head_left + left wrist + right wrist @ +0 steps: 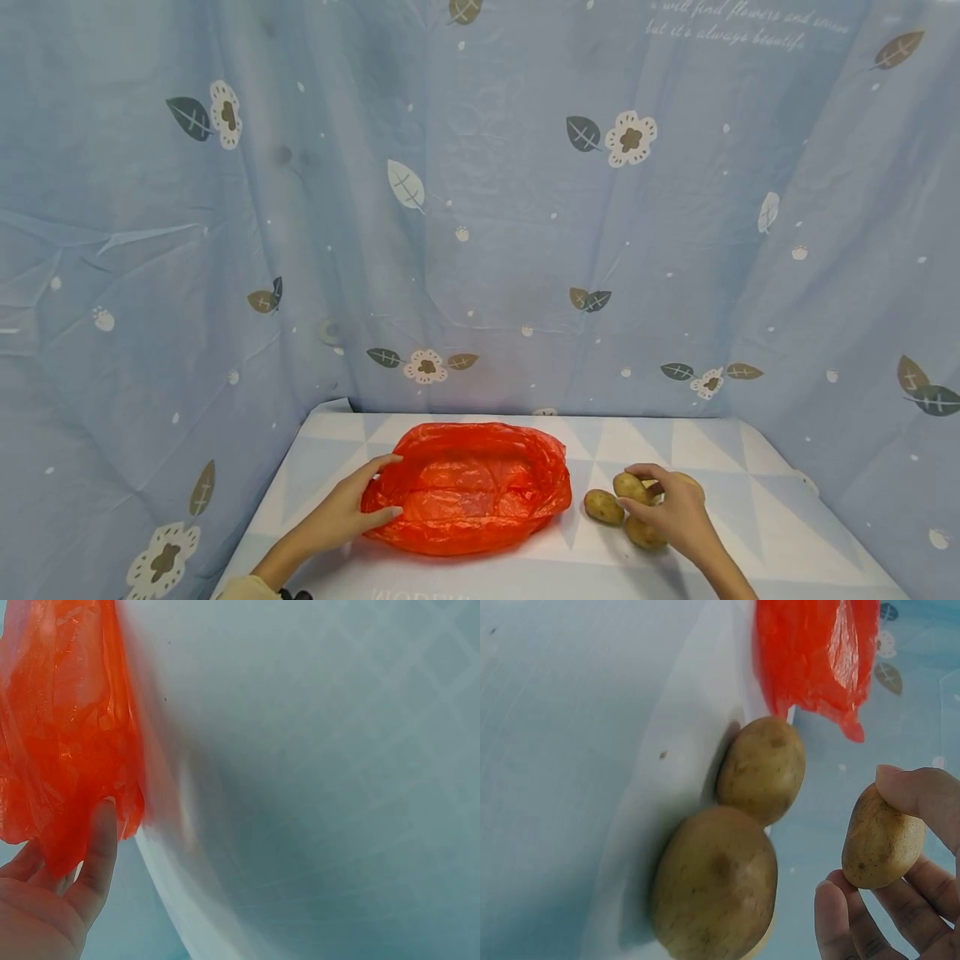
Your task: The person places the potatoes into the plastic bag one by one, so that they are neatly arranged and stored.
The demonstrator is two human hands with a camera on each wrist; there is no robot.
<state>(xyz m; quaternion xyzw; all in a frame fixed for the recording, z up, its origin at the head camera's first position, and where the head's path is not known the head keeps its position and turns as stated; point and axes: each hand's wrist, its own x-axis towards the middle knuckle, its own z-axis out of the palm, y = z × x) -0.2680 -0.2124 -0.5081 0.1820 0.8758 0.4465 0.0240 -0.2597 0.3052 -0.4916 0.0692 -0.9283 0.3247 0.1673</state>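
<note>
On the white-and-pale-blue patterned tabletop (765, 533), nearer its left edge, a crinkled, translucent red plastic bag (468, 492) lies with its mouth spread oval. The left hand (341, 508), thumb and fingers wide apart, grips its left end. The right hand (681, 510), over clustered yellow-brown potatoes (603, 506) nearer the right edge, pinches a smaller oval, speckled potato (628, 486).

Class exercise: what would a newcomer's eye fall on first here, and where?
Probably the bright red plastic bag, open on the table, its left edge held by the left hand. Next, the potatoes at the bag's right in the head view, one potato held in the right hand. Behind them hangs a blue floral sheet.
</note>
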